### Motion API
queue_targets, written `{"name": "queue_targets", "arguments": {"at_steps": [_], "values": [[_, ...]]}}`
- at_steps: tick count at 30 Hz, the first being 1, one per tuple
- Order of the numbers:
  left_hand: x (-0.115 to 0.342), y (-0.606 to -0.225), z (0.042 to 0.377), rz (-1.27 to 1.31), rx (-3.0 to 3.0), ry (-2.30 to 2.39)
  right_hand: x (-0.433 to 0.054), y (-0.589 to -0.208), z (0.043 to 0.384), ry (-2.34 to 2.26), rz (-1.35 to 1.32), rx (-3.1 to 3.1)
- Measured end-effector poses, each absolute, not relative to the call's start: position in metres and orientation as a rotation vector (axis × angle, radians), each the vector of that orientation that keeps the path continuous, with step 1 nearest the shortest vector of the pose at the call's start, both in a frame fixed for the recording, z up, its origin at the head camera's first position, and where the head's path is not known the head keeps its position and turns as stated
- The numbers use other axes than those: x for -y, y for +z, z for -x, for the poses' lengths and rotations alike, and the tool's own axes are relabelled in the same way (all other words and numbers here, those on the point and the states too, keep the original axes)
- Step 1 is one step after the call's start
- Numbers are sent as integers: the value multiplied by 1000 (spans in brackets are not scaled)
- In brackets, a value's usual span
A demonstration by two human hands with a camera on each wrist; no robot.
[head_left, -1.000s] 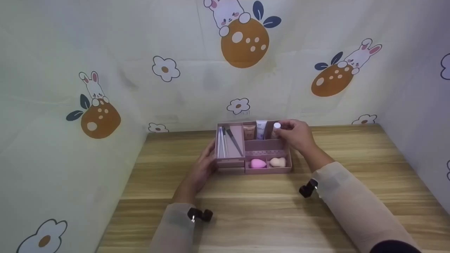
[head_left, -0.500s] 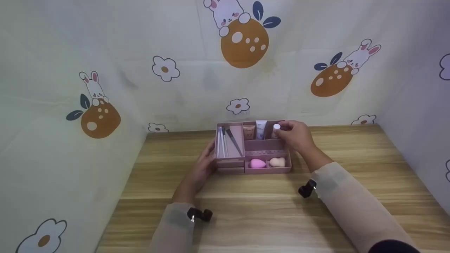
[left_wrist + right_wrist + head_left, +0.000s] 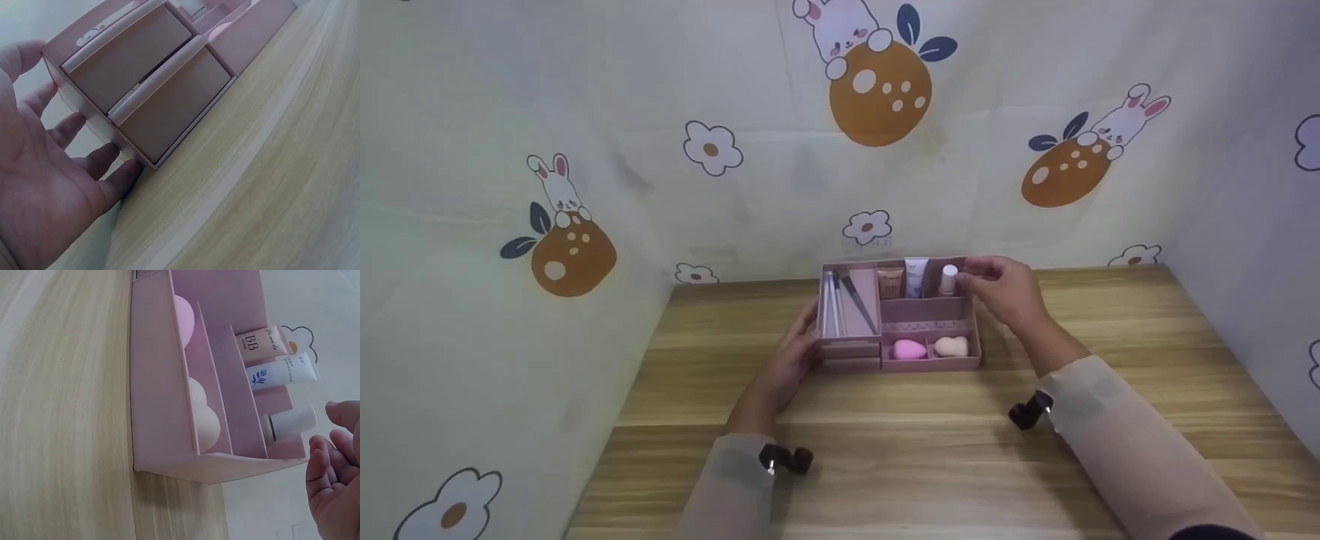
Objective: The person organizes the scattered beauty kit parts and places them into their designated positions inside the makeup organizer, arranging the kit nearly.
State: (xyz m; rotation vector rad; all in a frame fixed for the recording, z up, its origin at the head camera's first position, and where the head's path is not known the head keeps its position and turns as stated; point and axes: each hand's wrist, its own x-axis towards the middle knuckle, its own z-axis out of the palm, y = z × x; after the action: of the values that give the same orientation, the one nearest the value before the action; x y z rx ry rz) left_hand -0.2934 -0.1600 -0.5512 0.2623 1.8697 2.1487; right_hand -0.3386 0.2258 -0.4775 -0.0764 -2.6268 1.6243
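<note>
A pink cosmetics organizer [image 3: 928,309] stands at the back of the table. My left hand [image 3: 53,163] rests its fingertips along the organizer's left side, beside two drawers [image 3: 174,101]. My right hand [image 3: 337,478] is just off the back right corner, thumb and fingers apart, holding nothing. Close to it, a white-capped bottle [image 3: 293,423] stands in the back right compartment. Beside the bottle are a white tube [image 3: 284,372] and a BB cream tube [image 3: 261,344]. A pink makeup sponge [image 3: 909,349] and a beige makeup sponge [image 3: 952,346] sit in the front compartments.
Several slim pencil-like sticks [image 3: 840,304] lie in the organizer's top left tray. The wooden table [image 3: 885,450] meets a cloth backdrop [image 3: 780,195] printed with rabbits, oranges and flowers right behind the organizer.
My right hand has let go of the white-capped bottle and drawn back slightly to the right; the bottle stays in its compartment. The left hand has not visibly moved.
</note>
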Motion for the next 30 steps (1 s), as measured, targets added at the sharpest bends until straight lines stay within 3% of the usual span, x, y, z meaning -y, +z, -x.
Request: {"name": "queue_targets", "arguments": {"at_steps": [30], "values": [[165,-552,294,-208,-1976,2082,-262,-489,295,1668,121,2486]]}}
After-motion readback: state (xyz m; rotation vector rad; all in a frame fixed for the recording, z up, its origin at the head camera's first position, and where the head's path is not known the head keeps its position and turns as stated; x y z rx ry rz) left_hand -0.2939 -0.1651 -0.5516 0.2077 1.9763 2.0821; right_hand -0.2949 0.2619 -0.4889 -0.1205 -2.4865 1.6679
